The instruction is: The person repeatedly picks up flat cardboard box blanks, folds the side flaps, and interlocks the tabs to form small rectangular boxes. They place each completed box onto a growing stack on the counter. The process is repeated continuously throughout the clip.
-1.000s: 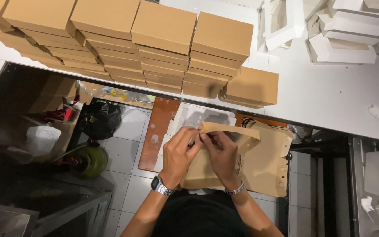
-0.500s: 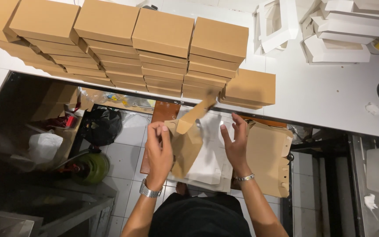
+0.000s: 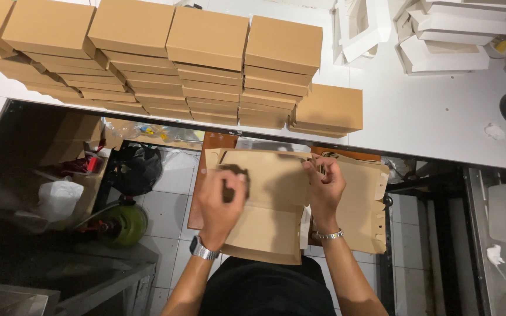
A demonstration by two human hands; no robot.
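A person holds a flat, unfolded brown cardboard box blank (image 3: pixel 270 205) below the white worktop's (image 3: pixel 440 117) near edge. The left hand (image 3: pixel 222 199) grips its left side, the right hand (image 3: pixel 325 186) pinches its right edge. Stacked brown cardboard boxes (image 3: pixel 206 64) line the worktop.

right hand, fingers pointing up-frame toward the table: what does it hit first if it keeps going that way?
Probably the white table edge, then the short stack of brown boxes on it. The right hand grips the flat cardboard sheet at its upper right edge, fingers aimed there. Depth is unclear from above, so it might pass under the tabletop.
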